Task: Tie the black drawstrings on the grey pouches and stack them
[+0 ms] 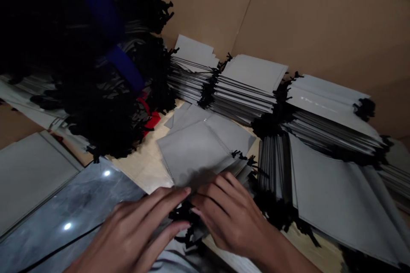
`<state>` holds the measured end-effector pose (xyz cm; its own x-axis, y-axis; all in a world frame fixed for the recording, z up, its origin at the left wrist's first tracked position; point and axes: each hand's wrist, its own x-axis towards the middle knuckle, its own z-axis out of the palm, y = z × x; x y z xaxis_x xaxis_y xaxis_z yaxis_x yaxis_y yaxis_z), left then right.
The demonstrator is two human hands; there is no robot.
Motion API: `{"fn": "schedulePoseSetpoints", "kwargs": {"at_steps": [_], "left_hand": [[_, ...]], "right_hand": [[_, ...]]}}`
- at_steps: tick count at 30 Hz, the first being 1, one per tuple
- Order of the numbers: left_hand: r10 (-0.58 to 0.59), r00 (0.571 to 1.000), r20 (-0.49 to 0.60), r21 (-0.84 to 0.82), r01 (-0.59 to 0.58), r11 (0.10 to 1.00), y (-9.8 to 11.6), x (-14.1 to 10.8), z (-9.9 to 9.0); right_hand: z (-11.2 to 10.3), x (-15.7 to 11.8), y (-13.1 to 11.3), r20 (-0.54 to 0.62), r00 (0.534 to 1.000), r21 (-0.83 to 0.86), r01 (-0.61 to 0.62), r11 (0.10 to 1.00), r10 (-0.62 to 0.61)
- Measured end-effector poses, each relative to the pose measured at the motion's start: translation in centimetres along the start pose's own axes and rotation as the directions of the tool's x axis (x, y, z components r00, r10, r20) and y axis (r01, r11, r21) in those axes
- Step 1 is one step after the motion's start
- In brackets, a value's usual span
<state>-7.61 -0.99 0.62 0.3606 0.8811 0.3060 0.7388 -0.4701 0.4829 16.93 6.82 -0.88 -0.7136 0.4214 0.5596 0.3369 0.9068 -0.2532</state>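
Observation:
Several grey flat pouches with black knotted cords lie in a loose pile on a pale wooden surface. At the near end of the pile, my left hand has its thumb and fingers apart beside a bunch of black cords. Close to its right, my right hand has curled fingers pressed together at the pouch edge and the cords. What lies between those fingers is hidden.
Stacks of grey pouches stand along the brown cardboard wall. More pouches lean at the right. A large black-corded heap with blue and red strips fills the upper left. Shiny grey marbled surface shows lower left.

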Motion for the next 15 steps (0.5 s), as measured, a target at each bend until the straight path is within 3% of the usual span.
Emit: {"fn": "schedulePoseSetpoints", "kwargs": {"at_steps": [4,6,11,15], "left_hand": [[0.065,0.997,-0.039,-0.013,-0.066,0.998,0.2,0.3,0.3],[0.061,0.998,-0.009,-0.017,-0.061,0.998,0.3,0.3,0.4],[-0.092,0.993,0.074,-0.084,0.098,0.992,0.6,0.0,0.6],[-0.124,0.984,0.131,-0.163,0.144,0.976,0.6,0.1,0.3]], "right_hand": [[0.0,-0.3,0.1,0.035,0.999,-0.052,0.032,0.998,-0.030],[0.0,-0.4,0.2,0.056,0.996,-0.074,0.066,0.995,-0.062],[0.5,-0.4,0.4,0.010,0.978,-0.039,0.209,0.977,-0.209],[1.1,-0.2,0.3,-0.074,0.961,-0.027,0.265,0.964,-0.266]]}}
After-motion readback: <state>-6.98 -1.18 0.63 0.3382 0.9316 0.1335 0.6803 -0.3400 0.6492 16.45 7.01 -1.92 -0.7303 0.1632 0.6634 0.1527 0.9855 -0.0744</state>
